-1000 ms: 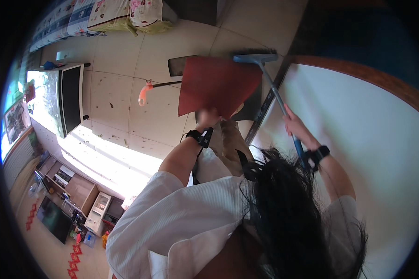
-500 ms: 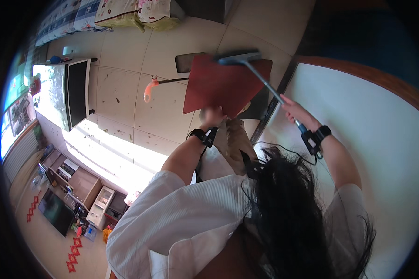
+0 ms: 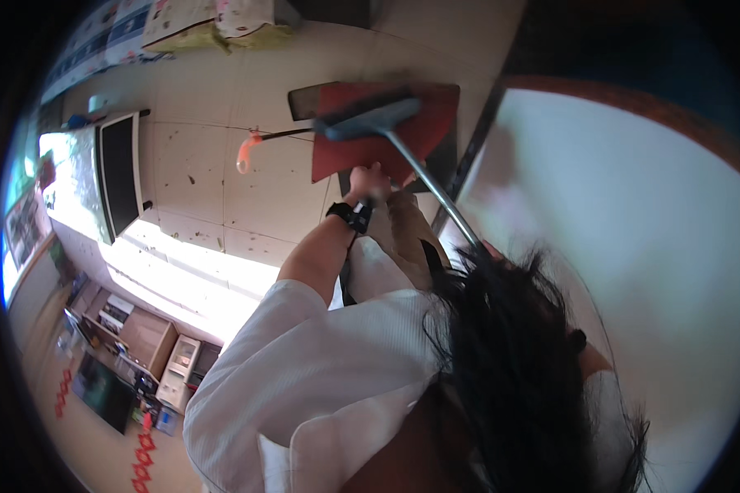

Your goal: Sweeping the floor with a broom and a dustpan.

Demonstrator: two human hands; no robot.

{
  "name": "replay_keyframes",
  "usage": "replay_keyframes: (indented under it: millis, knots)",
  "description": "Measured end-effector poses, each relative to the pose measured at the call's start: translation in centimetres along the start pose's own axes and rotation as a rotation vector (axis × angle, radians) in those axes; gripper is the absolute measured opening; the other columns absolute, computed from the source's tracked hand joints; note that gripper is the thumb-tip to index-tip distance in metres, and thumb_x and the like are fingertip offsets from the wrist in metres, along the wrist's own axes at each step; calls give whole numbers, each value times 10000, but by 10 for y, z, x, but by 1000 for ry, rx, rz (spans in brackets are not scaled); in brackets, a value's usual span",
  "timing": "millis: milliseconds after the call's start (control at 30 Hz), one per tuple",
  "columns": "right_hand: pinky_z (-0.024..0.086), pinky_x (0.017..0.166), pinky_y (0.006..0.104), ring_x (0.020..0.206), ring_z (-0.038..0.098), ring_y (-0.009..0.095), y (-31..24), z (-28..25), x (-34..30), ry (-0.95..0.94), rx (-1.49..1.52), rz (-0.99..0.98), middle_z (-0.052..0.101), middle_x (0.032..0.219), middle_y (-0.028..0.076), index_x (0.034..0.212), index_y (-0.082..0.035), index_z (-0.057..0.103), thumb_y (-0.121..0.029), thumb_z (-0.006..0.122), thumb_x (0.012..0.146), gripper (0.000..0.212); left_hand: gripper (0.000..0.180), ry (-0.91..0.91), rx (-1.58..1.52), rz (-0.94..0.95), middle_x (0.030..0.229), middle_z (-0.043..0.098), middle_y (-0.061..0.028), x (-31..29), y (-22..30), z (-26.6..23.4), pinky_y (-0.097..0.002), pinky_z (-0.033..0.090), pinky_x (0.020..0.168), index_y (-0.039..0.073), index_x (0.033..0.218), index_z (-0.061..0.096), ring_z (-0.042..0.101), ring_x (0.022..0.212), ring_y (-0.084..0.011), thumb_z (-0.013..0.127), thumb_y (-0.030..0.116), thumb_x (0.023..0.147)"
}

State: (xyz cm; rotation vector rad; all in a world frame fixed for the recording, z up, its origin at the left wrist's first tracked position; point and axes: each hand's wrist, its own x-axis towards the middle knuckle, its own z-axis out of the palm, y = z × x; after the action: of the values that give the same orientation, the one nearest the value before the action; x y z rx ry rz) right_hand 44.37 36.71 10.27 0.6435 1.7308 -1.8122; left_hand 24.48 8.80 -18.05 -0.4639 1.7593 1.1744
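A red, flat, board-like piece is in front of me, with my left hand closed on its near edge. Across its top lies the blurred blue-grey head of a broom with dark bristles. The metal pole of the broom slants down to my right hand, which is mostly covered by dark hair; only a bit of its fingers shows at the pole. From the left of the red board sticks out a thin dark rod with an orange curved handle.
Dark specks lie on the tiled floor. At left stands a glossy low table. A cloth-covered piece is at the far left. A white panel with a brown edge rises at right. Shelves are at lower left.
The broom head has swept left over the red board, and its pole now stands steeper. My right hand has come in closer, behind the hair. My left hand still grips the board.
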Motion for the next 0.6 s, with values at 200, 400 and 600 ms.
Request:
replay_keyframes:
  millis: [200,400,600]
  knots:
    - [396,452,206,474,395,46,-89,-16,26,4,-226,539,466,637,-17,1371,-267,215,-195,408,916,499,333,-41,-488,-147,847,552,-219,-47,43,-17,-317,576,615,-196,882,440,615,704,-284,491,133,861]
    - [354,403,237,417,361,64,-88,-40,50,179,-134,354,373,543,-29,1381,-131,168,-214,388,923,515,324,-57,-463,-135,889,557,-211,-44,40,-16,-303,565,635,-178,903,445,621,738,-267,484,142,869]
    - [363,432,214,451,364,49,-93,-2,-36,83,39,474,371,564,-34,1357,-284,262,-112,408,894,515,347,-17,-411,-67,735,570,-183,-43,54,-11,-332,566,576,-168,760,481,634,687,-276,497,166,850]
